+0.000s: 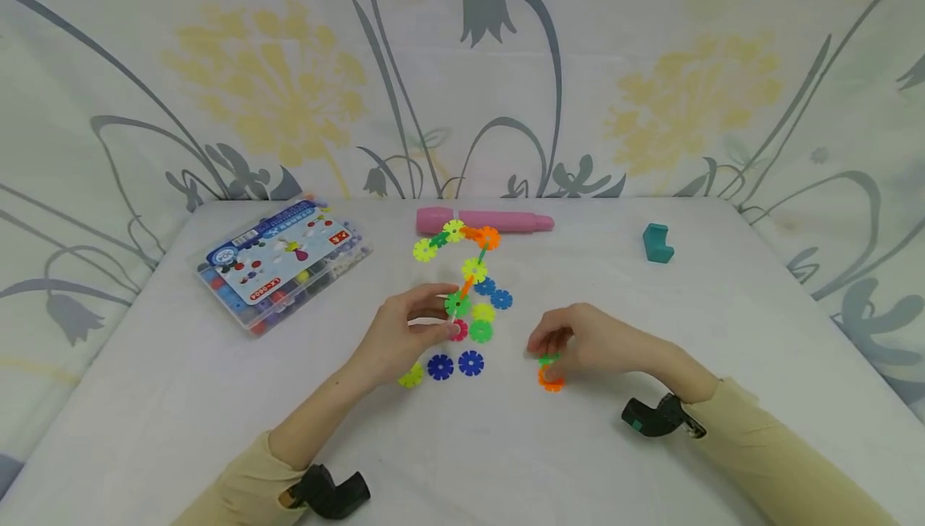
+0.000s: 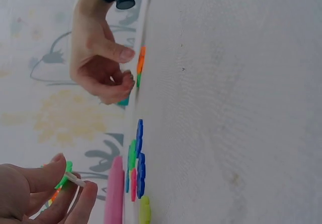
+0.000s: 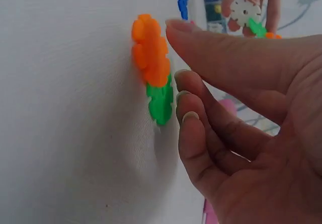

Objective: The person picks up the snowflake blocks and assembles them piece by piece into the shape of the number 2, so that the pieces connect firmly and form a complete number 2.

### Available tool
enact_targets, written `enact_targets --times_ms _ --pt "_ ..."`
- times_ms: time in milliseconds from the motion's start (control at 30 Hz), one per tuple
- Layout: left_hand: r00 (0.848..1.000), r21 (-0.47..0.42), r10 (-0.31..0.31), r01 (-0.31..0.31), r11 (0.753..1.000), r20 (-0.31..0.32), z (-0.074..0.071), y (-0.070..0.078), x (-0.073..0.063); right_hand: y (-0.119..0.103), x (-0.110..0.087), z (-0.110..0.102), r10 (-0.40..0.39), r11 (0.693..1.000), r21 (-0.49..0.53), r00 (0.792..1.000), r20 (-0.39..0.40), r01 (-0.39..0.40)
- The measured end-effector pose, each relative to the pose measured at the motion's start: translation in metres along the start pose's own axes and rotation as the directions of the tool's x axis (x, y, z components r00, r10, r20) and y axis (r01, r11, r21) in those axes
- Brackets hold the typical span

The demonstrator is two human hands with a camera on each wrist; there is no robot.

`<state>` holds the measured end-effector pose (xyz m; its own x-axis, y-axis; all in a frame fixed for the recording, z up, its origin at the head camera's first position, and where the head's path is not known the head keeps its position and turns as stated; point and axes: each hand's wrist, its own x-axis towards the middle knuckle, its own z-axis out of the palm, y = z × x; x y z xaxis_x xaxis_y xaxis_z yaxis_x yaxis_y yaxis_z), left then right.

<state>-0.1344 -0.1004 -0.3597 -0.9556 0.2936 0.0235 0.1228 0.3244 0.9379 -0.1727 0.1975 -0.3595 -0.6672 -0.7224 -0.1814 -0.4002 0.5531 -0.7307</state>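
My left hand [image 1: 401,329] pinches the near end of a chain of notched flower-shaped plastic discs [image 1: 474,271] between thumb and fingers. A white disc [image 3: 245,11] sits at that end, joined to a green disc [image 2: 67,174]. From there yellow, orange and green discs run away and curve left at the far end. My right hand [image 1: 588,341] hovers low over the table, fingers loosely bent. Just beside its thumb and fingertips lie an orange disc [image 3: 151,53] and a green disc [image 3: 161,103], overlapping. A visible gap separates the thumb from the orange disc.
Loose discs lie around my left hand: two dark blue discs [image 1: 470,363], a yellow disc [image 1: 410,375], a pink disc [image 1: 460,330] and several others. A pink tube [image 1: 499,222] lies behind. A clear case [image 1: 285,261] stands back left, a teal block [image 1: 658,243] back right.
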Motion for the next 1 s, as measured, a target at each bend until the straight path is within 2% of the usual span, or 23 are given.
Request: enact_targets --times_ms 133,433,600,700,767,1000 --pt "1.000 0.002 0.002 -0.002 1.000 -0.001 0.001 -0.001 0.001 0.001 -0.008 0.003 -0.028 0.998 -0.061 0.999 0.026 0.029" --pt "1.000 -0.003 -0.015 0.015 1.000 -0.010 0.002 0.000 0.001 0.002 -0.010 0.007 -0.033 0.997 -0.064 0.999 0.012 0.034" --pt "1.000 -0.014 -0.011 0.011 1.000 -0.007 0.003 0.001 0.002 -0.005 -0.003 0.008 -0.046 0.997 -0.070 0.997 -0.060 0.041" --pt "1.000 -0.014 -0.004 0.004 1.000 -0.006 0.003 0.001 0.003 -0.013 0.009 0.011 -0.050 0.999 -0.021 0.989 -0.138 0.047" --pt "1.000 -0.018 0.002 -0.002 1.000 -0.003 0.002 0.001 0.003 -0.020 0.019 0.014 -0.034 0.998 0.042 0.988 -0.154 0.041" --pt "0.999 -0.029 0.032 -0.032 0.999 -0.002 0.003 0.002 0.001 -0.046 0.051 0.028 0.008 0.974 0.225 0.996 -0.086 0.011"
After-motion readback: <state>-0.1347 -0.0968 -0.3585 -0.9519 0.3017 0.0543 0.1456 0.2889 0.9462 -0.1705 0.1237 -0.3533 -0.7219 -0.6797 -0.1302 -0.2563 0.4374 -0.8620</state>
